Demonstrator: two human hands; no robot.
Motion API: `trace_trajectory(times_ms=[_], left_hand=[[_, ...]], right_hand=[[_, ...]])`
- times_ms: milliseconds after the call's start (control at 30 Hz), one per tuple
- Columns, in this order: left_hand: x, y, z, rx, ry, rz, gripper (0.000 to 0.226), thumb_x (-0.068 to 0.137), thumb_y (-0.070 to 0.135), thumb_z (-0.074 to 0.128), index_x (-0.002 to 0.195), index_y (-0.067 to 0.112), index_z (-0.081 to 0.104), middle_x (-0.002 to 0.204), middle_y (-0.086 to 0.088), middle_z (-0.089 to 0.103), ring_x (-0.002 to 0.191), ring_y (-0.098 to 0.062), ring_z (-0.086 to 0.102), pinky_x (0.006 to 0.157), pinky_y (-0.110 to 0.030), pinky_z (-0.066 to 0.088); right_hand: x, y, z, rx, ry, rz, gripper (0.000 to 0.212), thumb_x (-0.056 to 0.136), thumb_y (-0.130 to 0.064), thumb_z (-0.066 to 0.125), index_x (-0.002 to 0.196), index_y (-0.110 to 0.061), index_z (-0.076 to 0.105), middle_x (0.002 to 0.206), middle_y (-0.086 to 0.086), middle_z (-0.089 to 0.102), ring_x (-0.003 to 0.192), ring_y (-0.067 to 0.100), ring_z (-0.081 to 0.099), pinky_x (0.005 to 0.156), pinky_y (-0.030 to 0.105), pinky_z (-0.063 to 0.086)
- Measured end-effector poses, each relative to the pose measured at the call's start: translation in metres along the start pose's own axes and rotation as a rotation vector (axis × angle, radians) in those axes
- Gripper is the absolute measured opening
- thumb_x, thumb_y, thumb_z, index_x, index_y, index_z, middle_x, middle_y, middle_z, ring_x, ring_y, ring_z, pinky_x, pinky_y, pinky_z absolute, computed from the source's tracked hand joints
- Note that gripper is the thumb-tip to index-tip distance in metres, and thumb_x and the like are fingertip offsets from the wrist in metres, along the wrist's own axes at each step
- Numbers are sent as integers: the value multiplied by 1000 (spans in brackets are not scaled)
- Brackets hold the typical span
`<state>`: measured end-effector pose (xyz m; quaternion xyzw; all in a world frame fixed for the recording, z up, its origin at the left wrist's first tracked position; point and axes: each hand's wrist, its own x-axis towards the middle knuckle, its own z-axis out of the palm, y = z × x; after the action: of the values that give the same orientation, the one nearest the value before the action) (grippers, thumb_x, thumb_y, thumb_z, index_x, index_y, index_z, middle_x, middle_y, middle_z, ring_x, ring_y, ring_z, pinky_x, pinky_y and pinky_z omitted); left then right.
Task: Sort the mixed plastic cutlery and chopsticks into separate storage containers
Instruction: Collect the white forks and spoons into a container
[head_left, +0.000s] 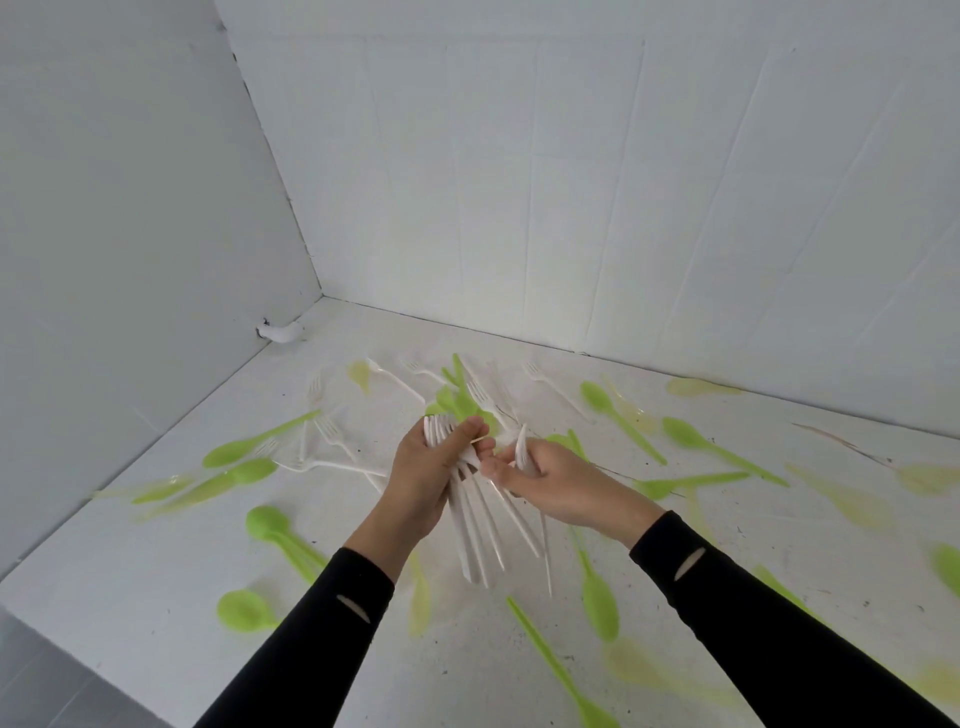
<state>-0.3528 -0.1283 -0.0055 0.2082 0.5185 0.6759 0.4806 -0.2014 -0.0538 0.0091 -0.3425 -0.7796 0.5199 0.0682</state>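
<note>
Left hand (423, 470) grips a bundle of forks (475, 530); right hand (553, 486) pinches a white utensil (521, 448) beside it; green spoons (597, 397) litter the desk (130, 561).

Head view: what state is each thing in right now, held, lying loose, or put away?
White fork bundle: held, fanned out, handles toward the person.
Left hand: fingers grip that bundle.
Single white utensil: held, type unclear.
Right hand: fingers hold that utensil beside the bundle.
Loose white forks: lying scattered on the white surface.
Green spoons: lying scattered, unsorted.
Pale yellow pieces: lying scattered, blurred.
</note>
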Motion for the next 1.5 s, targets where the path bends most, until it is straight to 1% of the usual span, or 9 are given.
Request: trace_trajectory(times_ms=[167,267,400,533,633,900,1067,1333,1500], left_hand=[[24,7,-5,5,139,-18,23,90,24,69,95,5,56,65,0,53,56,-11,53,63,-28,55],[43,15,-11,216,203,-8,33,81,34,78,85,10,57,57,3,50,49,-10,49,54,-28,44],[72,24,-8,524,168,106,26,86,31,75,87,6,68,74,-7,68,56,-12,59,48,-24,48],[110,16,0,1108,-8,221,9,86,25,74,91,17,74,86,6,69,76,-9,65,58,-24,55],[136,1,7,1383,-170,312,11,89,20,70,100,20,73,102,3,70,99,-18,64,84,-33,52],[166,-21,36,2109,-650,601,37,94,8,54,123,30,62,120,10,61,108,-16,51,63,-28,37],[174,-18,38,1863,-620,704,22,94,20,58,115,15,58,110,-1,60,107,-19,50,71,-29,41],[169,58,29,925,-93,617,25,87,17,62,104,31,50,80,-7,71,74,-23,70,72,-33,54],[184,85,-9,642,158,487,5,88,16,65,89,21,66,66,1,69,66,-15,69,69,-30,53]], right_hand=[[22,11,-24,21,186,78,36,98,-43,45,81,-13,47,64,-5,38,50,7,37,56,29,38],[39,21,-41,107,350,136,34,102,-38,42,95,-7,55,71,3,50,46,11,54,45,22,45],[71,40,-65,-47,450,175,42,99,-43,47,73,-10,45,62,4,52,46,20,57,50,30,48],[104,65,-73,-406,390,266,34,102,-30,38,91,-8,61,95,5,65,88,27,62,74,34,47],[119,74,-69,-644,354,266,15,99,-15,41,91,-13,53,98,3,47,83,26,55,67,29,37],[138,85,-68,-726,343,275,24,101,-28,46,117,-10,53,121,8,49,97,27,61,70,31,41],[131,77,-78,-514,431,261,15,92,-25,47,92,-12,40,74,0,47,70,25,47,53,32,30],[121,63,-78,-281,312,108,16,95,-21,41,81,-29,39,111,6,67,89,26,65,80,42,53],[120,57,-50,-268,135,89,21,89,-35,61,93,-19,48,94,2,61,81,19,55,66,34,41]])
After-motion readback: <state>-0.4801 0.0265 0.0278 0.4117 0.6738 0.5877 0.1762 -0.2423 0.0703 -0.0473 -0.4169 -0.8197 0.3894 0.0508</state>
